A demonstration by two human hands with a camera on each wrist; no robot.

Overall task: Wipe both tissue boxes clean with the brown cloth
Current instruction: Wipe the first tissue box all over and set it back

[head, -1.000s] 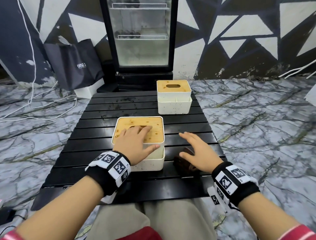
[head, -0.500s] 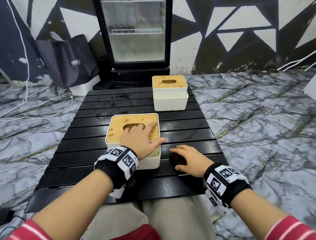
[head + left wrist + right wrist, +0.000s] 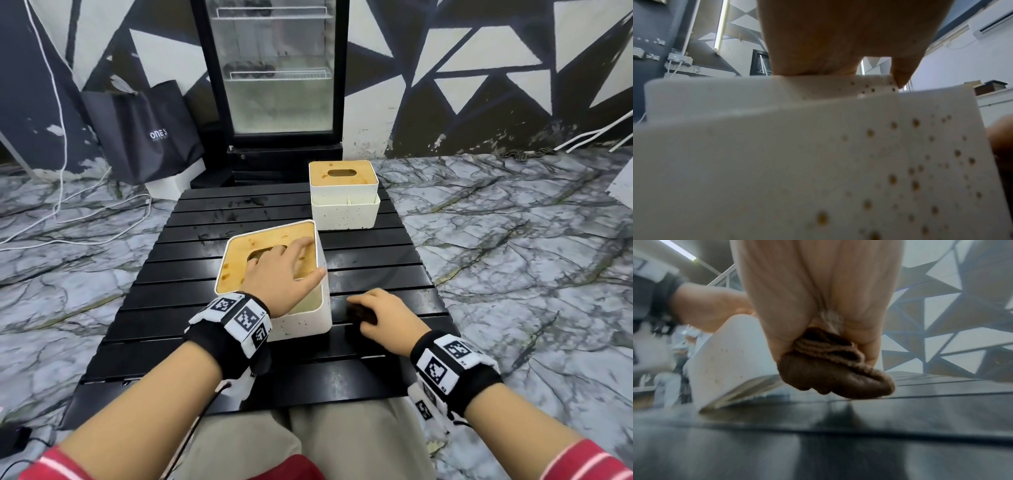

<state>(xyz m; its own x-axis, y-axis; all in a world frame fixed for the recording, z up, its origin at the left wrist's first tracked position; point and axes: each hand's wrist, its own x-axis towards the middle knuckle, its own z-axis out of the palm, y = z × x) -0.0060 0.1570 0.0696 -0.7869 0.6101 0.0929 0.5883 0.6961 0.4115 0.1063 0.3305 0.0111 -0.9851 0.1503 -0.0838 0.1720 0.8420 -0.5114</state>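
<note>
The near tissue box (image 3: pixel 305 318), white with a stained wooden lid, stands tilted on the black slatted table (image 3: pixel 376 274). My left hand (image 3: pixel 284 270) grips it from above, fingers at the lid's slot and thumb over its right edge. In the left wrist view the left hand (image 3: pixel 838 40) sits on top of the near tissue box (image 3: pixel 777 162), whose side is brown-spotted. My right hand (image 3: pixel 380 315) grips the bunched brown cloth (image 3: pixel 363 313) on the table just right of that box. The right wrist view shows the brown cloth (image 3: pixel 834 369) in my right hand (image 3: pixel 818 296). The far tissue box (image 3: pixel 344 192) stands upright at the back.
A glass-door fridge (image 3: pixel 277 85) stands beyond the table's far edge, with a black bag (image 3: pixel 144 133) to its left. White cables (image 3: pixel 68 212) lie on the marble floor at the left. My legs are at the table's near edge.
My right hand has curled round the brown cloth and bunched it up. My left hand has turned and tilted the near tissue box, lifting one edge off the table.
</note>
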